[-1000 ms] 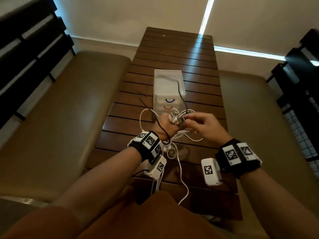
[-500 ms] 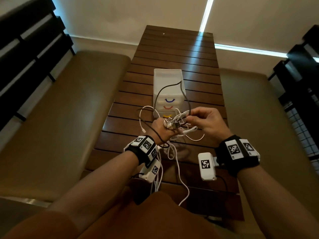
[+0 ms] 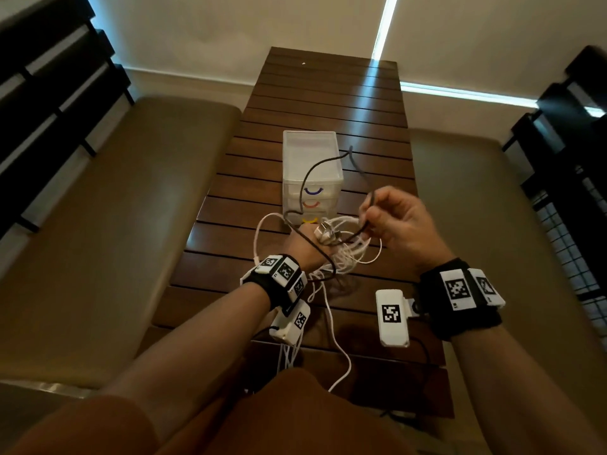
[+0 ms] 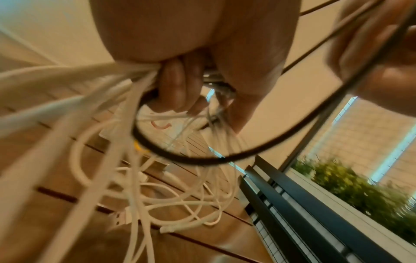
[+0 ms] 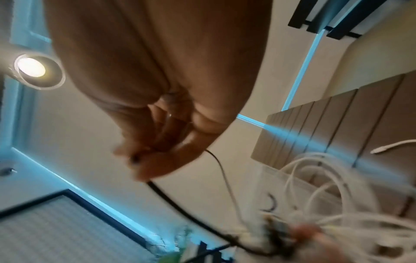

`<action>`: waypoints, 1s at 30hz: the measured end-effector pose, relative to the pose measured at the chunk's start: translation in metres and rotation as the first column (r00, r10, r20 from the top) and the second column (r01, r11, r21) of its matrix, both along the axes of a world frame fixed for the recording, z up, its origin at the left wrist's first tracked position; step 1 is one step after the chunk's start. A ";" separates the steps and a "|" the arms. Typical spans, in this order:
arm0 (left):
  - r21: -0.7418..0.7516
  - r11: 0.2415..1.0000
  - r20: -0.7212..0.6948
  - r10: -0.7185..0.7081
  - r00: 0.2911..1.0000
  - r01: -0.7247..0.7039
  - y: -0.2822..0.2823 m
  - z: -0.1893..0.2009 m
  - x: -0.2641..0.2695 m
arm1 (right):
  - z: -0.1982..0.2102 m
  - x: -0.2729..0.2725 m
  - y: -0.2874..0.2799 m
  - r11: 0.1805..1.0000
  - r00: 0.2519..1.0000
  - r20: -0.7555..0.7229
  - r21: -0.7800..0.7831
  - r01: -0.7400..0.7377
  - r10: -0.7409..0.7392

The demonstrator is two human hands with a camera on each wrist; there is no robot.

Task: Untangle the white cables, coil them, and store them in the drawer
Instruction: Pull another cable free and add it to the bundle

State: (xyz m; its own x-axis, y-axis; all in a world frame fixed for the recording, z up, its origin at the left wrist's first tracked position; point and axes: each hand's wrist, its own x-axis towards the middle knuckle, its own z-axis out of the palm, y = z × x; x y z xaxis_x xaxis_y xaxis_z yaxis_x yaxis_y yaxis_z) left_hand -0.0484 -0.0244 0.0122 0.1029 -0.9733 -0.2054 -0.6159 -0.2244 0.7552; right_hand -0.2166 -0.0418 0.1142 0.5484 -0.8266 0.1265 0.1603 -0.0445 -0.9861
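Note:
A tangle of white cables (image 3: 348,247) hangs over the slatted wooden table (image 3: 322,103), and my left hand (image 3: 303,246) grips the bunch (image 4: 126,78) near its plugs. A black cable (image 3: 310,174) loops through the tangle and arcs up in front of the drawer unit. My right hand (image 3: 399,221) pinches this black cable (image 5: 180,204) between thumb and fingers, raised to the right of the bundle. The small clear plastic drawer unit (image 3: 312,159) with its three drawers pushed in stands just beyond my hands. More white loops (image 4: 171,201) lie on the table below.
Padded benches (image 3: 115,224) run along both sides of the narrow table. One white cable end (image 3: 341,376) trails over the near table edge toward my lap. Dark slatted railings (image 3: 49,103) stand at left and right.
My right hand has risen and moved right, pulling the black cable out of the tangle, so its loop now stands taller. The left hand keeps its grip on the bundle.

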 end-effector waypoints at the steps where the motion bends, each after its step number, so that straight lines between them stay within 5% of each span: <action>1: 0.053 0.999 0.010 0.002 1.000 -0.003 0.000 -0.006 0.003 | 0.014 -0.003 0.002 0.999 0.993 0.115 0.036 -0.021 0.017; 3: 0.131 0.989 -0.030 0.074 0.997 -0.069 0.004 -0.021 0.016 | 0.043 -0.012 -0.001 1.000 0.975 0.221 -0.015 -0.015 0.018; 7: 0.090 0.986 -0.156 0.154 0.976 -0.141 -0.001 -0.041 0.034 | 0.058 -0.030 -0.026 0.924 0.933 -0.189 -0.295 0.243 -0.306; 13: -0.051 0.952 -0.413 0.253 0.875 -0.300 -0.012 0.017 0.031 | -0.007 -0.077 -0.021 0.883 0.813 -0.348 -0.128 0.452 -0.466; 19: -0.085 0.912 -0.500 0.309 0.809 -0.401 -0.026 0.037 -0.007 | -0.075 -0.170 0.035 0.615 0.514 -0.482 -0.070 0.785 -0.710; 22: -0.047 0.975 -0.564 0.153 0.812 -0.216 -0.022 0.056 -0.052 | -0.124 -0.229 0.084 0.553 0.322 -0.717 -0.106 0.826 -0.618; 25: -0.042 0.982 -0.586 -0.173 0.791 0.184 -0.010 0.070 -0.095 | -0.162 -0.263 0.150 0.579 0.226 -0.898 -0.040 0.814 -0.379; 30: -0.008 0.725 -0.635 -0.536 0.557 0.688 0.010 0.078 -0.146 | -0.180 -0.258 0.238 0.492 0.247 -0.949 0.124 0.862 -0.194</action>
State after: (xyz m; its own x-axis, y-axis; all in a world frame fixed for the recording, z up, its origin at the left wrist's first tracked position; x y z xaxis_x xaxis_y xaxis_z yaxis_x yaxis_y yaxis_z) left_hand -0.1947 -0.0142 0.0900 -0.7080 -0.6723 -0.2160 -0.1465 -0.1594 0.9763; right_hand -0.4747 0.1958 -0.0660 -0.5210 -0.6198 -0.5868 -0.4352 0.7844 -0.4420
